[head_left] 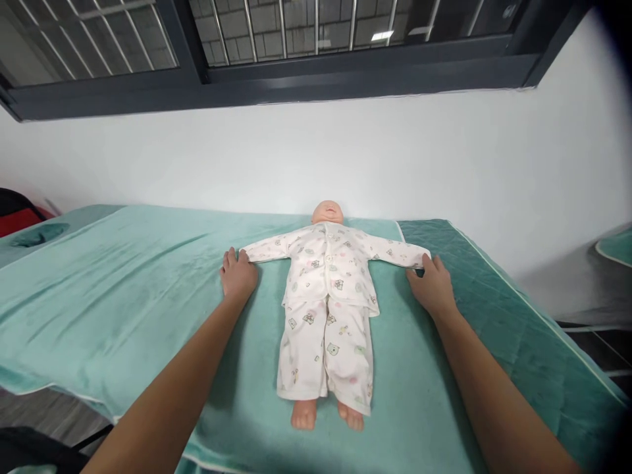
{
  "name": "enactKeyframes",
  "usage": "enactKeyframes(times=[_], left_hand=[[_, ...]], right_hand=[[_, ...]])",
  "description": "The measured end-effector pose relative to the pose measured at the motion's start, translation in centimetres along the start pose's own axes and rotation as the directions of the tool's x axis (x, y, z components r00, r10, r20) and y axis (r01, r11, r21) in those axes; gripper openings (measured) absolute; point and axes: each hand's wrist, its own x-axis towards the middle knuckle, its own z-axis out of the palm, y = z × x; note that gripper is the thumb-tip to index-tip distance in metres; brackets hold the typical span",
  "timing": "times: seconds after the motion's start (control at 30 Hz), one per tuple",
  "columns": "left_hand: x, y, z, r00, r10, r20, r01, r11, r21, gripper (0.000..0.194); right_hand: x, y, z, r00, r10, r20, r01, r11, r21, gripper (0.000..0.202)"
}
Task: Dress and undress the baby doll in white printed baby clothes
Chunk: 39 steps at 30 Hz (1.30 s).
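A baby doll (326, 212) lies face up on a teal towel (123, 289), head toward the wall, bare feet toward me. It wears a white printed pyjama top (328, 263) and trousers (326, 349), both sleeves spread out sideways. My left hand (237, 273) rests palm down at the end of the doll's left-side sleeve, fingers together and touching the cuff. At the other sleeve's end my right hand (432, 283) pinches the cuff between thumb and fingers.
The towel covers a padded table (494, 296) with a darker green quilted surface showing at the right. A white wall and a barred window (296, 39) stand behind. A red and black object (17, 214) sits at far left. Another teal surface (617, 247) appears at far right.
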Motion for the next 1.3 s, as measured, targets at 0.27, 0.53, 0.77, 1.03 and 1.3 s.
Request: enactKeyframes(times=[0.27, 0.53, 0.77, 1.03, 1.3], left_hand=[[0.0, 0.2, 0.4, 1.000, 0.013, -0.014, -0.013, 1.000, 0.011, 0.055], [-0.3, 0.4, 0.3, 0.999, 0.017, -0.038, -0.018, 0.999, -0.031, 0.054], [-0.2, 0.3, 0.4, 1.000, -0.004, -0.027, 0.003, 0.999, -0.038, 0.054], [-0.1, 0.4, 0.8, 0.997, -0.005, -0.079, 0.003, 1.000, -0.022, 0.051], [0.2, 0.3, 1.2, 0.997, -0.001, -0.077, -0.001, 1.000, -0.028, 0.050]], right_hand=[[-6.1, -5.4, -4.1, 0.961, -0.253, -0.110, 0.275, 0.849, 0.451, 0.049], [-16.6, -11.6, -6.9, 0.889, -0.390, 0.241, 0.140, 0.731, 0.668, 0.051], [-22.4, -13.4, -9.6, 0.820, -0.548, 0.166, 0.456, 0.800, 0.390, 0.044], [-24.0, -15.1, -7.7, 0.819, -0.573, 0.039, 0.570, 0.819, 0.070, 0.014], [-24.6, -15.0, -9.0, 0.784, -0.618, -0.068, 0.613, 0.751, 0.247, 0.018]])
